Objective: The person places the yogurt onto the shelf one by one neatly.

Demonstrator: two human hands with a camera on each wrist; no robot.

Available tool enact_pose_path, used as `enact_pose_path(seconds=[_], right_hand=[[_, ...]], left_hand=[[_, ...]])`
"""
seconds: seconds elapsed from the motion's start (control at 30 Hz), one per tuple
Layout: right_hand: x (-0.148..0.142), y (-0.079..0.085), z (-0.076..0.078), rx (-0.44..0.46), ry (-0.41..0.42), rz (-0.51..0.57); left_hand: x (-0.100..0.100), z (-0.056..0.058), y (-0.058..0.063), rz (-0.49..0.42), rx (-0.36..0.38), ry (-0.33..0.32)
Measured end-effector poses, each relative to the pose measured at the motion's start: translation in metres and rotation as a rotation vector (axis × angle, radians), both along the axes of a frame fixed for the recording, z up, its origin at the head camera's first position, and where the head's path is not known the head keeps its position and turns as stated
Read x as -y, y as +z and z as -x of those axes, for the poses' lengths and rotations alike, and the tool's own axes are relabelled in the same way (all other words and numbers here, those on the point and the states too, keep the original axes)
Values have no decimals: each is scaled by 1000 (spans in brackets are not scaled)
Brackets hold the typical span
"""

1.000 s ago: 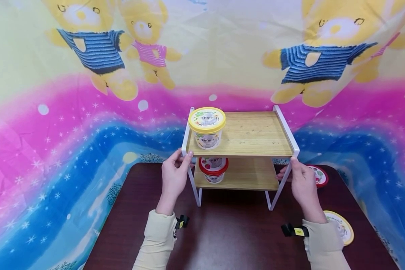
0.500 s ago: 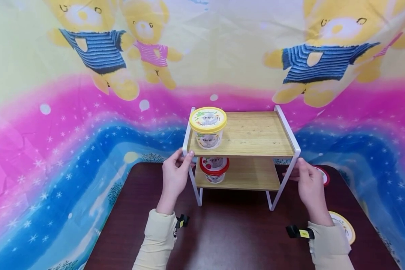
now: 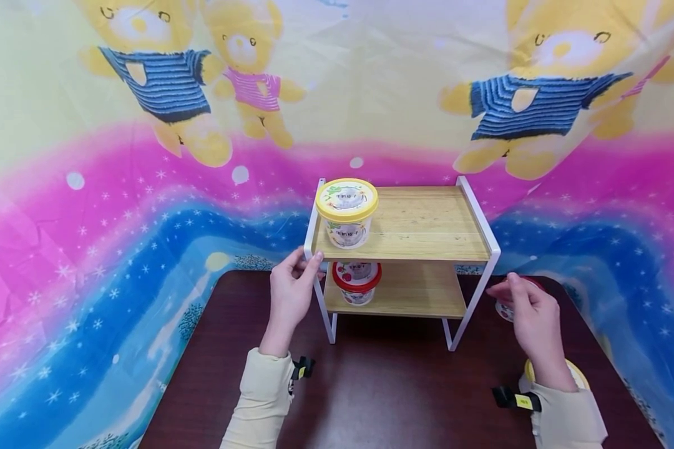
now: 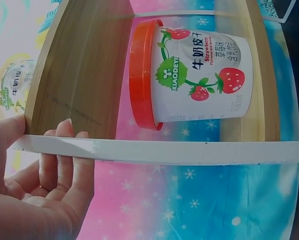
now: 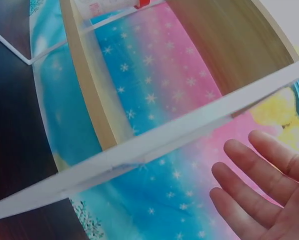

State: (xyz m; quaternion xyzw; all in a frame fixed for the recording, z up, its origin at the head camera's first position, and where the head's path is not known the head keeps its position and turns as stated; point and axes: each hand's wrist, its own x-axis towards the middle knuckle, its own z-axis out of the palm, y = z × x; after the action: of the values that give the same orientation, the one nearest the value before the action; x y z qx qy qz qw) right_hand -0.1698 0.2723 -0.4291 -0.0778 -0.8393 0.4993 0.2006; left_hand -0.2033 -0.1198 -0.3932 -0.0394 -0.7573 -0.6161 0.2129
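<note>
A two-tier shelf [image 3: 427,221] with wooden boards and white metal side frames stands on the table. My left hand [image 3: 293,288] grips the top of its left frame; in the left wrist view the thumb lies at the board's edge and the fingers curl around the white bar. Beyond the right frame my right hand [image 3: 539,321] is in the air, its fingers [image 5: 249,162] loosely extended and apart from the bar. A yellow-lidded tub [image 3: 348,206] sits at the left of the upper board. Below it, a red-lidded strawberry milk tub [image 4: 202,75] stands on the lower board.
Another red-lidded tub [image 3: 504,312] stands right of the shelf, partly hidden by my right hand. Nearer, a yellow-lidded tub [image 3: 577,374] is mostly covered by my right forearm. A dark brown table [image 3: 393,399] lies beneath; a printed cloth [image 3: 348,125] hangs behind.
My right hand has let go of the shelf's right frame and moved right and toward me. My left hand and the shelf stay nearly where they were.
</note>
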Motion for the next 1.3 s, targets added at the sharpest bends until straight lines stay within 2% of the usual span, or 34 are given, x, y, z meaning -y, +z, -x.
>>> enact_pose_path(seconds=[0.1, 0.3, 0.53, 0.7, 1.3], right_hand=[[-6, -1, -3, 49, -4, -21], [-16, -5, -7, 84, -22, -23], [-23, -5, -13, 185, -66, -19], [-27, -7, -17, 204, -80, -68], [-52, -20, -31, 254, -91, -108]], left_hand=[[0, 0, 0, 3, 3, -2], [0, 0, 1, 2, 4, -4], [0, 0, 0, 15, 13, -1], [0, -1, 0, 8, 17, -10], [2, 0, 0, 0, 10, -17]])
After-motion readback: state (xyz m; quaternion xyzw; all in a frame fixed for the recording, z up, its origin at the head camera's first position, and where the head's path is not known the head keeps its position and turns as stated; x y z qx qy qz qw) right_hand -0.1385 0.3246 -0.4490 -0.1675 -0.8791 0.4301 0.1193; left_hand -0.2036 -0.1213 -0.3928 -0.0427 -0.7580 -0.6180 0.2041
